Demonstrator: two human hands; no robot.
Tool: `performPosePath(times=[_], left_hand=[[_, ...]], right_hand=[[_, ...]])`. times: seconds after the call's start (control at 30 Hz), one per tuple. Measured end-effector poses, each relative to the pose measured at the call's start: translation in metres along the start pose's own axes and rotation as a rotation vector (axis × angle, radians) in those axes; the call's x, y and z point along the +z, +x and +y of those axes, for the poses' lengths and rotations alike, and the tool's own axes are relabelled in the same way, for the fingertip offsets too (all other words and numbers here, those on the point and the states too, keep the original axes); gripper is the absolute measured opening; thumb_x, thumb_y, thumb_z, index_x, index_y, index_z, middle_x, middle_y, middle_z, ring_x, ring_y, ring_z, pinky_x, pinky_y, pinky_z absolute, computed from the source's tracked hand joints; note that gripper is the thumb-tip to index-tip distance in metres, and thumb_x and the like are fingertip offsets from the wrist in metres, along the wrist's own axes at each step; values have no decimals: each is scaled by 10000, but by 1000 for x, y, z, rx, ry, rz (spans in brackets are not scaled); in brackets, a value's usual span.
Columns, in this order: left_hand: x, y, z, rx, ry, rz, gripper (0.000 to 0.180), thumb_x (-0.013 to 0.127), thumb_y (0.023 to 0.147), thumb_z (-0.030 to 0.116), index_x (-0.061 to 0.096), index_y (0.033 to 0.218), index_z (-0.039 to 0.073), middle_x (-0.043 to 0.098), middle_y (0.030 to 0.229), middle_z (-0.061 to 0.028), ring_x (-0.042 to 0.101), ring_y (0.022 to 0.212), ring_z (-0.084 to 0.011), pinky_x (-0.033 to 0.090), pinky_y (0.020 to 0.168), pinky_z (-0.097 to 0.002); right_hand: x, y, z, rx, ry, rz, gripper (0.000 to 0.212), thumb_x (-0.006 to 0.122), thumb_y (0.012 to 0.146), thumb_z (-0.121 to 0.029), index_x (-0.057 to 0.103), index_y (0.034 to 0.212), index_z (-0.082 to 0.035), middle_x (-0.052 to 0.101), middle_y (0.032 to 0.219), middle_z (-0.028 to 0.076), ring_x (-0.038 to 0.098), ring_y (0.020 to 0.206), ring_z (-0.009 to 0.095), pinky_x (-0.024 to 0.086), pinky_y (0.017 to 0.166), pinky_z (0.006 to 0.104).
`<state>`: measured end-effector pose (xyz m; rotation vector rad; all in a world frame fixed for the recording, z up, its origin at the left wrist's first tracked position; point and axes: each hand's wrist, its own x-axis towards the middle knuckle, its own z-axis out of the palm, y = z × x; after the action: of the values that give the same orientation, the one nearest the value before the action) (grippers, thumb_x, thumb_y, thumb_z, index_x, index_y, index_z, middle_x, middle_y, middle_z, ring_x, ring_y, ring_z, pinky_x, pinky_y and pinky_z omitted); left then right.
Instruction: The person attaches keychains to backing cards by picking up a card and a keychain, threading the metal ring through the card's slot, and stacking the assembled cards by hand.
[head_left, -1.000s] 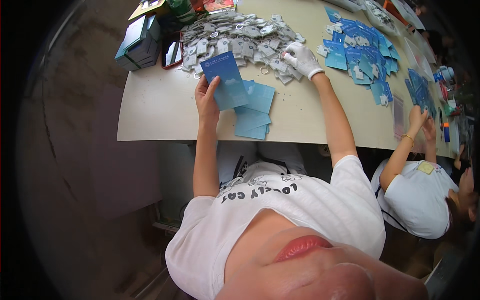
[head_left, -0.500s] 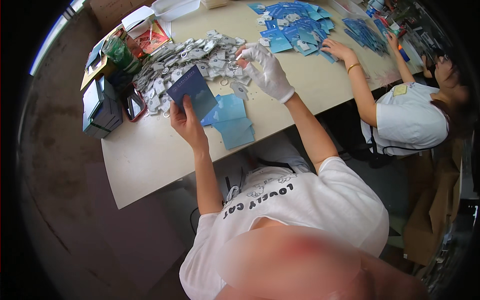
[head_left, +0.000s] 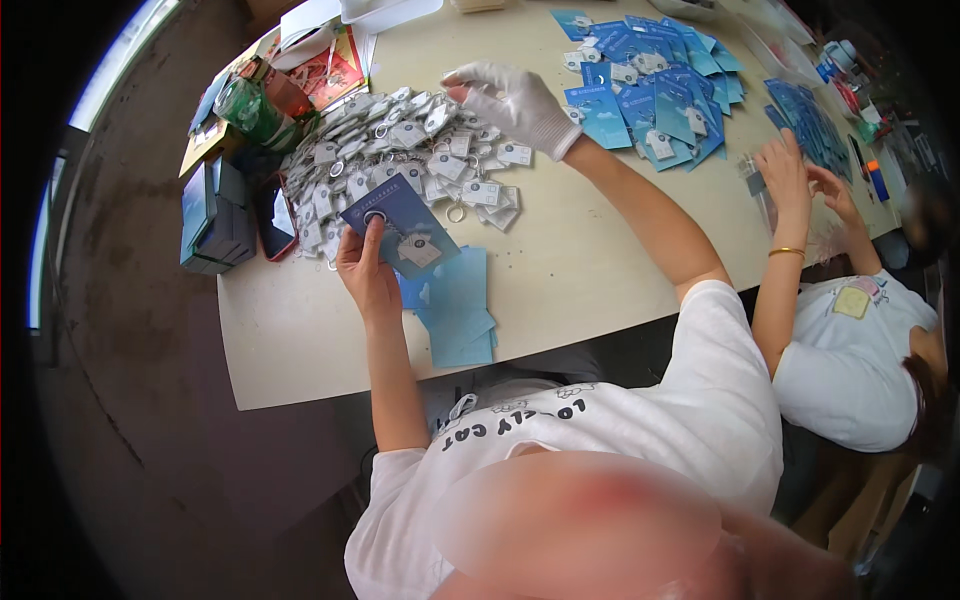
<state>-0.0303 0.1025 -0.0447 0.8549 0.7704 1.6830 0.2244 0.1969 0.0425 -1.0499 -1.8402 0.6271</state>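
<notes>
My bare left hand (head_left: 370, 270) grips a dark blue card (head_left: 405, 215) with a cloud print. A keychain with a white T-shirt-shaped tag (head_left: 418, 250) lies on its face, its ring pinned under my thumb. Beneath this hand, several light blue cards (head_left: 460, 310) lie spread on the table. My right hand (head_left: 510, 100), in a white glove with bare fingertips, reaches above the far side of a heap of white-tag keychains (head_left: 400, 140). Its fingers are partly bent and apart, with nothing visible between them.
On the left stand a box of cards (head_left: 218, 220), a phone (head_left: 277, 215) and a green jar (head_left: 250, 110). Finished-looking cards with tags (head_left: 650, 90) are heaped at the far right. A co-worker's hands (head_left: 795, 180) are beside another card pile (head_left: 815, 120).
A keychain now shows on the card in my left hand, under the thumb. My right hand has moved farther over the keychain heap. The co-worker's hands have come together; the whole view has shifted.
</notes>
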Motion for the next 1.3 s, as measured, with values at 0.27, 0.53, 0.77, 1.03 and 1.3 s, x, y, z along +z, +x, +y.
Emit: performPosePath(times=[0.27,0.53,0.77,1.03,1.3], left_hand=[[-13,4,-9,-294,-290,89,168,597,905,86,523,1054,60,549,978,-20,498,866,-137,407,815,-261],[-22,-2,-22,-409,-523,-173,235,712,824,174,500,860,81,465,770,-21,417,685,-135,323,606,-273],[-32,-4,-13,-337,-606,-81,263,718,817,180,488,908,90,458,789,-22,416,693,-150,328,605,-276],[-32,-1,-14,-301,-562,-67,222,682,829,150,472,873,96,429,784,-14,380,712,-142,303,640,-274],[-32,-4,-6,-257,-601,-51,178,643,842,91,475,903,87,398,770,-8,349,711,-137,297,643,-276]], right_hand=[[-61,168,252,597,931,-84,621,570,940,-329,307,1418,-33,310,1413,212,479,1217,327,490,956,382],[87,378,280,868,1325,345,749,651,840,-482,282,1417,-180,470,1280,261,527,1127,431,552,818,540],[86,403,261,660,1289,306,703,645,849,-441,310,1390,-143,476,1278,257,527,1125,429,544,836,531],[-72,344,237,547,1184,331,651,638,859,-395,342,1360,-101,484,1276,253,527,1122,426,536,857,522],[-243,269,245,497,1094,503,601,631,870,-348,374,1329,-59,492,1274,248,527,1119,423,528,878,512]])
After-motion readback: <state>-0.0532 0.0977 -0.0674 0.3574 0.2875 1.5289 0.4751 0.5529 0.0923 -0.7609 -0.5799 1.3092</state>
